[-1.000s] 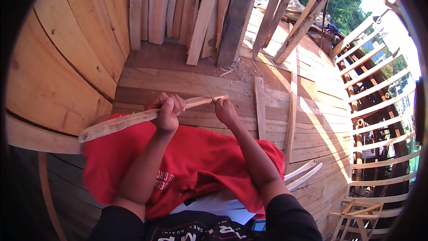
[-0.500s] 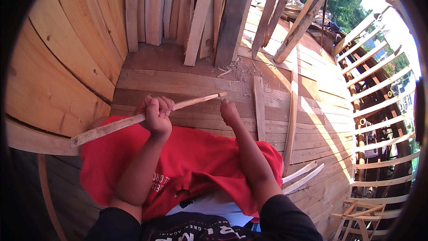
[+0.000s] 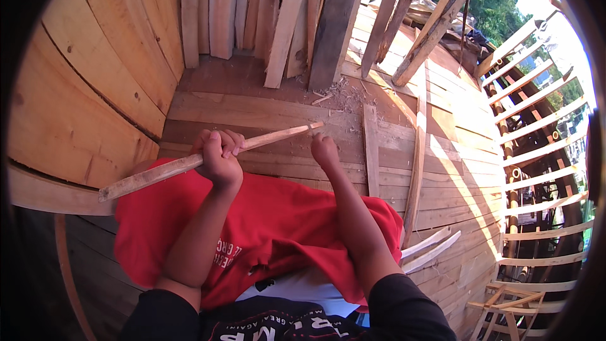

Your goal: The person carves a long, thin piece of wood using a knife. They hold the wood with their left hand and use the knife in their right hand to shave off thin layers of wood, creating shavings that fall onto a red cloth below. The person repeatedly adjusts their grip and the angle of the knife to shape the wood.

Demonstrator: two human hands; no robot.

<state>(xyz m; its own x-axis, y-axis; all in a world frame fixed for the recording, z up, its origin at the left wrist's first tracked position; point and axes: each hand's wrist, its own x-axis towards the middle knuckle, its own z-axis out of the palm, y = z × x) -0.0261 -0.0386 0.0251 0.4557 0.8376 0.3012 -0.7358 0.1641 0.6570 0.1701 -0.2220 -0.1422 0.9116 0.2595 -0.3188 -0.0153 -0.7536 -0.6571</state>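
My left hand [image 3: 219, 155] is wrapped round a long, narrow wooden stick [image 3: 148, 177], which slants up to the right over my lap. Its wider end lies at the lower left, and a notch or dark mark shows close to its thin far tip. Just below that tip is my right hand [image 3: 326, 151], its fingers closed. Whatever those fingers hold is too small and hidden to make out. A red cloth [image 3: 271, 205] covers my lap beneath both forearms.
Pale shavings [image 3: 347, 96] litter the plank floor [image 3: 233, 110] ahead. Upright boards [image 3: 224, 12] lean at the back, beside a wooden plank wall [image 3: 95, 82] on the left. Loose strips [image 3: 370, 151] lie to the right, and a slatted railing [image 3: 543, 180] stands beyond.
The stick's tip has shifted slightly upward, and my right hand has moved a little up too. My left hand keeps its grip. The whole view has tilted slightly.
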